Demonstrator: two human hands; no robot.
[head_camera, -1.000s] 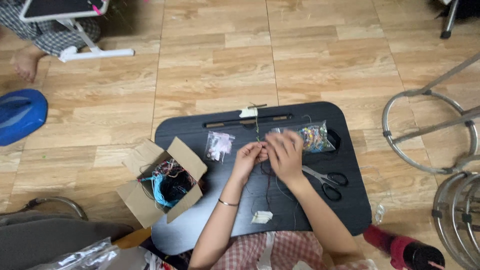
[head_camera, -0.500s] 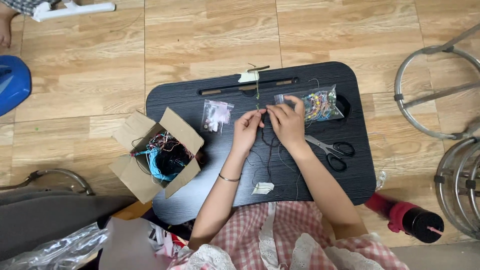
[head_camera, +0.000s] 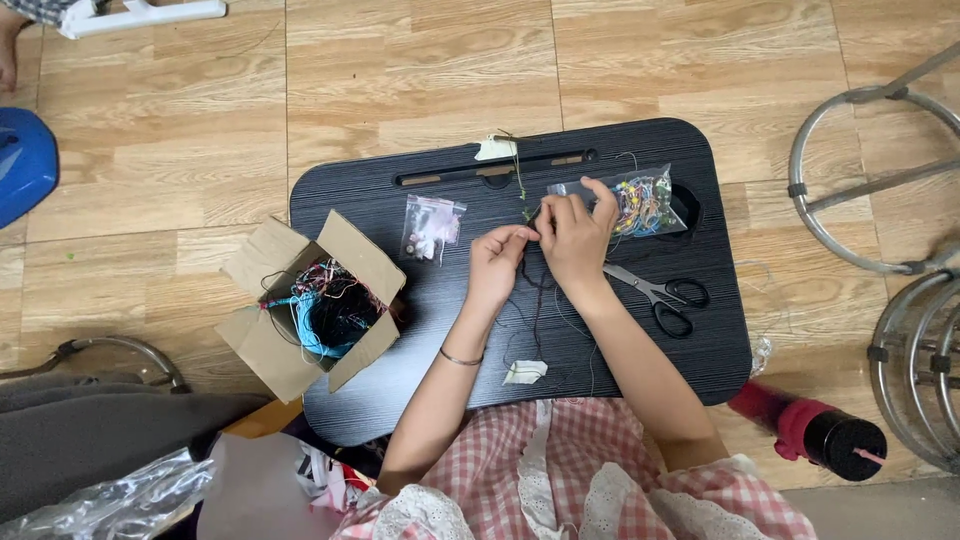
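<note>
I saw the dark thread (head_camera: 540, 300) on the black lap table (head_camera: 400, 390). Its long axis ran from 6 o'clock, near a white scrap (head_camera: 524, 372), up toward 12 o'clock, where a thin greenish strand (head_camera: 519, 178) reached a white tag (head_camera: 495, 149). The thread looked thin and loose. My left hand (head_camera: 495, 265) and right hand (head_camera: 577, 240) met at the centre, fingers pinched together on the thread. Scissors (head_camera: 660, 292) lay at 3 o'clock, and a bag of coloured beads (head_camera: 640, 200) at 1 o'clock.
</note>
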